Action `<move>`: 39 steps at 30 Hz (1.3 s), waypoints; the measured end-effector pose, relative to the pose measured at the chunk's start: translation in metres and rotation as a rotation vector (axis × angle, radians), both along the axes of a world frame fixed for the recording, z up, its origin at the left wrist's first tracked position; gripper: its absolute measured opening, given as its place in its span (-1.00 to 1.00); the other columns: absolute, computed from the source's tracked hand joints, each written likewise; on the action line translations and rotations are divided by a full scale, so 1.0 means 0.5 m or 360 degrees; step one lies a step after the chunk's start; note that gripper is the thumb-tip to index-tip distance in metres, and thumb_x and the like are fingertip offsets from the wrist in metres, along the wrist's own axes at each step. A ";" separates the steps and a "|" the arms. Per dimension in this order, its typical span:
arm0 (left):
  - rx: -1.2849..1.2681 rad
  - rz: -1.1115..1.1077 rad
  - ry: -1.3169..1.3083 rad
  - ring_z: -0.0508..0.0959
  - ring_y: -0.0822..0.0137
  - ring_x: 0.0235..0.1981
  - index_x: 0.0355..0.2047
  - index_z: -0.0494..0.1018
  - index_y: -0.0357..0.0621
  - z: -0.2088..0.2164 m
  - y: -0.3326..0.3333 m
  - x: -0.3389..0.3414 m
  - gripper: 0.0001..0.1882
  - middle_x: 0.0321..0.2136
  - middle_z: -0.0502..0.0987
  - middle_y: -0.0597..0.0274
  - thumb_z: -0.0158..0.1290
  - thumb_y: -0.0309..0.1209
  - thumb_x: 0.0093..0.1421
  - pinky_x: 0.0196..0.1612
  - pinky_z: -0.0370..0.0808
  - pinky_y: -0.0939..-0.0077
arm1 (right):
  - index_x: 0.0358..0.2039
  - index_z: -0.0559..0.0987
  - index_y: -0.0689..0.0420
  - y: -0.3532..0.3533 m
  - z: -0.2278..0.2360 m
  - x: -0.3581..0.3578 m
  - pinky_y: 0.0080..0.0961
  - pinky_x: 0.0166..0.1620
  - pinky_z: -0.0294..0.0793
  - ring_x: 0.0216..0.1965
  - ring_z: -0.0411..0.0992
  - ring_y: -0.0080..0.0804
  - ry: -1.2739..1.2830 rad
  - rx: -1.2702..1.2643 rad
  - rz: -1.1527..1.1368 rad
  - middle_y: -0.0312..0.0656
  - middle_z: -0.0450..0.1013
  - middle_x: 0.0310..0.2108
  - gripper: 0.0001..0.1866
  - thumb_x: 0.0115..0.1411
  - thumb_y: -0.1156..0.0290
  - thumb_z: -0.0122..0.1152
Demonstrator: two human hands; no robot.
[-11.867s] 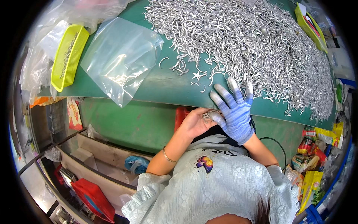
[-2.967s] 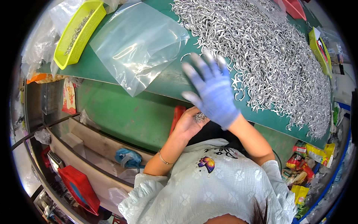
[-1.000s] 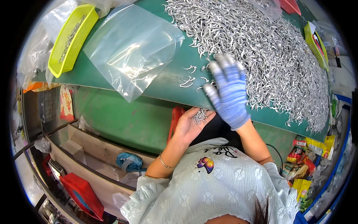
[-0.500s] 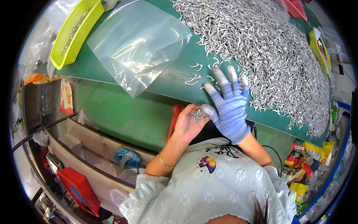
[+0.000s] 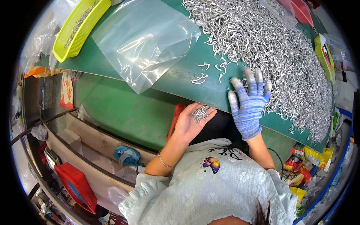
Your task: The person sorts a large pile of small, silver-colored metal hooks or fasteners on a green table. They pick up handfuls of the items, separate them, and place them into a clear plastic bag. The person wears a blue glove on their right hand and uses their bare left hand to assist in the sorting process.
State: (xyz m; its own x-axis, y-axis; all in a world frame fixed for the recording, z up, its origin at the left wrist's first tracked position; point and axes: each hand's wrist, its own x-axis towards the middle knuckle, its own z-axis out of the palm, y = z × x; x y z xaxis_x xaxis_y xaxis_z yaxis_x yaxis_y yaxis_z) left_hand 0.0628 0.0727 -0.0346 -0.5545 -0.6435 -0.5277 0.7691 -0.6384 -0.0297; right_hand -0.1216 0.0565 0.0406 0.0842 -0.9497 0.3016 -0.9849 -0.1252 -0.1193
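Note:
My bare left hand [image 5: 188,125] is turned palm up just off the table's front edge, cradling a small heap of curved silver metal pieces [image 5: 200,113]. In a blue-striped glove with pale fingertips, my right hand [image 5: 249,108] reaches over the table, palm down. Its fingers are apart, and the tips touch or hover at the near-left margin of a large pile of the same curved metal pieces [image 5: 262,48]. Anything under those fingertips is hidden. A few loose pieces [image 5: 200,78] lie on the green tabletop between the pile and a clear plastic bag [image 5: 146,45].
A yellow-green basket [image 5: 77,35] with some metal pieces stands on the table [image 5: 180,80] at far left. Another yellow-green basket [image 5: 325,58] and a red one [image 5: 301,13] sit beyond the pile. A beige shelf [image 5: 97,152] is at left; colourful packets [image 5: 311,159] lie at lower right.
My right hand has moved right, away from my left palm toward the pile's near edge. The left hand stays in place, its heap now uncovered. The view has shifted slightly.

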 end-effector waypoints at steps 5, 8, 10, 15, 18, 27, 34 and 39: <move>-0.0049 0.0053 0.0451 0.52 0.02 -0.04 -0.18 0.46 -0.38 -0.040 0.007 0.005 -0.71 -0.15 0.55 -0.07 -0.13 -0.38 0.30 0.22 0.33 0.02 | 0.00 0.53 -0.06 -0.018 0.020 0.065 0.18 0.32 -0.19 0.34 0.01 0.01 -0.0146 0.0125 0.0394 -0.12 0.22 0.24 -0.55 0.05 0.19 0.20; 0.0008 0.0068 0.0516 0.52 0.03 -0.05 -0.17 0.46 -0.37 -0.041 0.009 0.007 -0.71 -0.16 0.55 -0.05 -0.13 -0.38 0.30 0.19 0.35 0.03 | -0.05 0.55 -0.07 -0.028 0.005 0.078 0.18 0.32 -0.20 0.35 0.00 0.01 -0.0163 0.0182 0.0435 -0.14 0.22 0.23 -0.59 0.05 0.16 0.21; 0.0003 0.0046 0.0375 0.52 0.04 -0.06 -0.17 0.46 -0.36 -0.024 0.003 0.004 -0.71 -0.17 0.56 -0.05 -0.13 -0.37 0.30 0.18 0.36 0.04 | -0.13 0.57 -0.07 -0.017 0.007 0.060 0.18 0.31 -0.20 0.34 0.01 0.00 -0.0178 0.0128 0.0396 -0.14 0.24 0.22 -0.65 0.06 0.16 0.21; -0.0099 -0.0003 0.0124 0.53 0.02 -0.07 -0.18 0.46 -0.37 0.002 -0.003 0.003 -0.72 -0.17 0.56 -0.06 -0.13 -0.38 0.30 0.20 0.35 0.03 | -0.15 0.55 0.00 0.005 0.017 0.011 0.11 0.32 -0.20 0.31 0.09 -0.01 -0.0042 -0.0042 0.0094 -0.12 0.30 0.16 -0.67 0.09 0.17 0.20; -0.0105 -0.0024 0.0057 0.54 0.05 -0.09 -0.21 0.47 -0.34 0.002 -0.004 -0.003 -0.72 -0.20 0.57 -0.02 -0.14 -0.37 0.31 0.16 0.37 0.06 | -0.02 0.50 0.05 -0.012 0.034 0.040 0.03 0.35 -0.23 0.32 0.08 -0.05 -0.0120 -0.0059 0.0048 -0.13 0.31 0.15 -0.60 0.16 0.18 0.14; -0.0068 -0.0081 0.0233 0.53 0.16 -0.10 -0.24 0.48 -0.25 -0.028 -0.018 0.034 -0.61 -0.20 0.57 0.10 -0.29 -0.24 0.37 0.09 0.42 0.14 | 0.07 0.45 0.10 0.017 0.004 0.095 0.23 0.30 -0.15 0.23 0.21 -0.14 -0.0127 0.0239 0.0513 -0.13 0.33 0.12 -0.47 0.10 0.15 0.14; -0.0044 -0.0123 0.0519 0.52 0.12 -0.04 -0.12 0.44 -0.30 -0.044 -0.014 0.036 -0.62 -0.12 0.54 0.03 -0.26 -0.26 0.36 0.11 0.40 0.11 | 0.08 0.44 0.10 0.007 -0.002 0.090 0.07 0.32 -0.12 0.27 0.16 -0.08 -0.0396 0.0156 0.0635 -0.11 0.31 0.15 -0.48 0.12 0.15 0.13; 0.0052 -0.0099 0.0093 0.54 0.13 -0.06 -0.12 0.43 -0.35 -0.019 -0.015 0.012 -0.78 -0.18 0.56 -0.03 -0.04 -0.48 0.27 0.15 0.43 0.10 | 0.02 0.47 0.09 -0.044 -0.011 0.066 0.18 0.30 -0.16 0.29 0.12 -0.06 -0.0082 0.0122 0.0388 -0.14 0.30 0.16 -0.49 0.08 0.13 0.20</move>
